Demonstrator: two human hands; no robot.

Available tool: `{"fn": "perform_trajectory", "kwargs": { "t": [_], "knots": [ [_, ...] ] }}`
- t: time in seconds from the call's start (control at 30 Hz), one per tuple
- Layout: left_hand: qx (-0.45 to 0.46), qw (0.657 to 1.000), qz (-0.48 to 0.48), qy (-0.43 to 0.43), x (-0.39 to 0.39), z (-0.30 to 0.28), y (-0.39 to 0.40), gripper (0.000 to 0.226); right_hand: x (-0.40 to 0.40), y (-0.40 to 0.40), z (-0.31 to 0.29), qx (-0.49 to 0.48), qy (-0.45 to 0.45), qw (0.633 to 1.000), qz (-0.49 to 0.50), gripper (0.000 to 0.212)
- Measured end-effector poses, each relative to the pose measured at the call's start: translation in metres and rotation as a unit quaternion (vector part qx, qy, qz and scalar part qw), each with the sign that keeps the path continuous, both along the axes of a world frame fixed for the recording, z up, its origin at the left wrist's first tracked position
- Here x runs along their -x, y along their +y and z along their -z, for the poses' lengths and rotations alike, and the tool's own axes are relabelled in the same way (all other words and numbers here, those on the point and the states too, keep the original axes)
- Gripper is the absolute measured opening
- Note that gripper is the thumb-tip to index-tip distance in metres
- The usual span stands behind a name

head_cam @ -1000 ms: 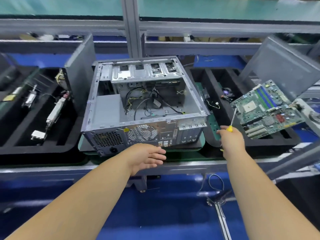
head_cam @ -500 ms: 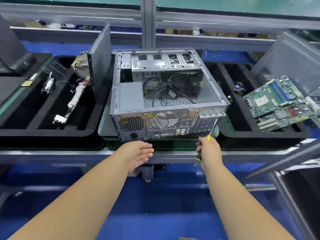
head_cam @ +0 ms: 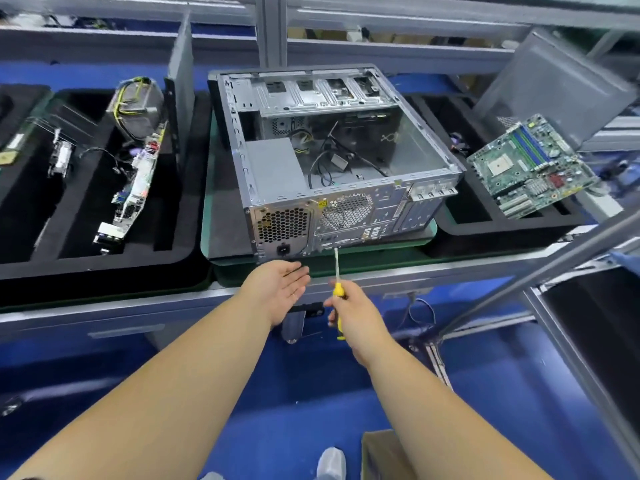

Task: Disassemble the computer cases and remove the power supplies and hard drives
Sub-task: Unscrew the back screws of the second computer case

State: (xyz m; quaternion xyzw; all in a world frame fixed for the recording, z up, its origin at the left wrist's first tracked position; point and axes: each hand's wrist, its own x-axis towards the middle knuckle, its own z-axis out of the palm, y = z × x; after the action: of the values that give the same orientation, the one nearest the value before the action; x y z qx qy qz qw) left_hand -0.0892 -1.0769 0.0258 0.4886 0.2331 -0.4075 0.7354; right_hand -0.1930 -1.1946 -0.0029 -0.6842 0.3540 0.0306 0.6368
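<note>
While the open computer case (head_cam: 332, 161) lies on its side at the bench centre, the left hand (head_cam: 277, 289) hovers spread, palm up, near its rear panel; the right hand (head_cam: 353, 313) grips a screwdriver (head_cam: 336, 271) pointing at that panel.

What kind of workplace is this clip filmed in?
Probably an electronics teardown or recycling line: an opened computer case sits on a metal-framed bench, black foam trays hold removed parts, a loose motherboard lies to the right, and the right hand holds a screwdriver.
</note>
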Motion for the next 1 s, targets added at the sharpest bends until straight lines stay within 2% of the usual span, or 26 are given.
{"fn": "perform_trajectory", "kwargs": {
  "t": [0.2, 1.0],
  "knots": [
    [0.023, 1.0, 0.017, -0.012, -0.008, 0.012, -0.006, 0.025, -0.007, 0.017, -0.002, -0.015, -0.02, 0.998, -0.057, 0.032],
    [-0.043, 0.998, -0.008, -0.042, -0.009, 0.017, -0.02, 0.015, -0.013, 0.014, -0.005, -0.053, -0.007, 0.998, -0.026, 0.03]
  ]
}}
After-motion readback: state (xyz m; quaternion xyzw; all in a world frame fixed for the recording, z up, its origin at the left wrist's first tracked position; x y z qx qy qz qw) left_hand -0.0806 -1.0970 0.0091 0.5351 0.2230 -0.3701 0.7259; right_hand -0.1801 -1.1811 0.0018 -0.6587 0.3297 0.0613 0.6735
